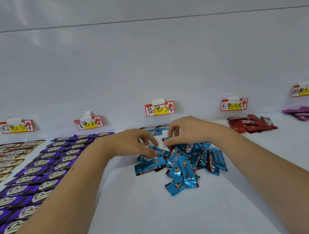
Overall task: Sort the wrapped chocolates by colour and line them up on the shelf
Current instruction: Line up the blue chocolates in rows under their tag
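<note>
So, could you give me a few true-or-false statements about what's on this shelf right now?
1. The blue chocolates lie in a loose heap. True.
2. The purple chocolates are a jumbled pile. False: they lie in neat rows.
3. The right hand pinches a blue wrapper. True.
4. The red chocolates sit left of the blue ones. False: they sit to the right.
5. The left hand rests on the purple rows. False: its fingers touch blue chocolates.
</note>
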`<action>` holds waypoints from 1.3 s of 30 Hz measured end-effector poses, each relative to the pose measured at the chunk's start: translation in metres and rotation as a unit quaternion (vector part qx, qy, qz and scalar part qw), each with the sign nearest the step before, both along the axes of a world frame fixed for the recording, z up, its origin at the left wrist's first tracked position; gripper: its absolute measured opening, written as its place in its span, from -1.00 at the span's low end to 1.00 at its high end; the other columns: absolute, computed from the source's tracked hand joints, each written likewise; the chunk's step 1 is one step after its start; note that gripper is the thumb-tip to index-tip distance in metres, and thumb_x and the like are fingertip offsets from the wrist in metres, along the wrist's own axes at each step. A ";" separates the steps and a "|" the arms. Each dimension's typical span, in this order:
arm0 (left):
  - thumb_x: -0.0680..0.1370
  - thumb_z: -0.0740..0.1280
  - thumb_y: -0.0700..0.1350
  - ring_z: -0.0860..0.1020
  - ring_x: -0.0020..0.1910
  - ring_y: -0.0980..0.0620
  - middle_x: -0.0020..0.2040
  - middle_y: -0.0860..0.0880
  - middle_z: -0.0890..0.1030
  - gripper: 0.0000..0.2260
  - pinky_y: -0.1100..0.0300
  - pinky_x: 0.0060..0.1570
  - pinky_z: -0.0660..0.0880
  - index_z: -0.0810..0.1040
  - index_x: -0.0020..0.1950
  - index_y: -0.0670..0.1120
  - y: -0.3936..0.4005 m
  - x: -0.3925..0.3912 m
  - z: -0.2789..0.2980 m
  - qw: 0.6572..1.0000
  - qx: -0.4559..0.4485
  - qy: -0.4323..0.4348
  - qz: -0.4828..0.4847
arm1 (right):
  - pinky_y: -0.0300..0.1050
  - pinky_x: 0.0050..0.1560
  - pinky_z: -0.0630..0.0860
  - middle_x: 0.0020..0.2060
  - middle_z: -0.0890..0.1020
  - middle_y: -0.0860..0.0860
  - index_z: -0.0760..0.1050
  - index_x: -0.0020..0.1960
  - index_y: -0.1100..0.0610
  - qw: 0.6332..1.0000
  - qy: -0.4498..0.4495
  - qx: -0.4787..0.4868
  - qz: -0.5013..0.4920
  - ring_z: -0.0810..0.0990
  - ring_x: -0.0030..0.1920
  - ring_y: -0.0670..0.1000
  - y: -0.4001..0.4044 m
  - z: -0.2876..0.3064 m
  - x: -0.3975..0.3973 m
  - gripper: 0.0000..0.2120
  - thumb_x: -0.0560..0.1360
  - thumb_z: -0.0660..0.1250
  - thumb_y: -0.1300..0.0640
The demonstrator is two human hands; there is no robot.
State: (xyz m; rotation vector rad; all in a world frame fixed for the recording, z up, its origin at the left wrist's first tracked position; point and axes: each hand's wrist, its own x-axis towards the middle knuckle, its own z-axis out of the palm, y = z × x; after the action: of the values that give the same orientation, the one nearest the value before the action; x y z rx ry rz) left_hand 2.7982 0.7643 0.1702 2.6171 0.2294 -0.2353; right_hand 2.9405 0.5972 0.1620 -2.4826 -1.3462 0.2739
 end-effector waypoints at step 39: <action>0.60 0.29 -0.09 0.57 0.06 0.12 0.03 0.09 0.64 -0.87 0.25 0.06 0.50 0.64 0.04 0.03 -0.002 0.004 -0.004 0.986 -0.093 -0.100 0.094 | -0.42 -0.26 0.30 -0.12 0.58 -0.13 0.60 0.05 0.02 0.985 0.028 0.148 -0.087 0.47 -0.20 -0.24 -0.004 -0.018 0.012 -0.90 0.55 0.37 0.09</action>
State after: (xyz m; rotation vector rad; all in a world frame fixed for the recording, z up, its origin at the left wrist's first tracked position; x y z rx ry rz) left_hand 2.8022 0.7626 0.1663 2.3938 0.3625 0.0676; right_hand 2.9525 0.5932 0.1443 -2.3035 -1.0531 0.0948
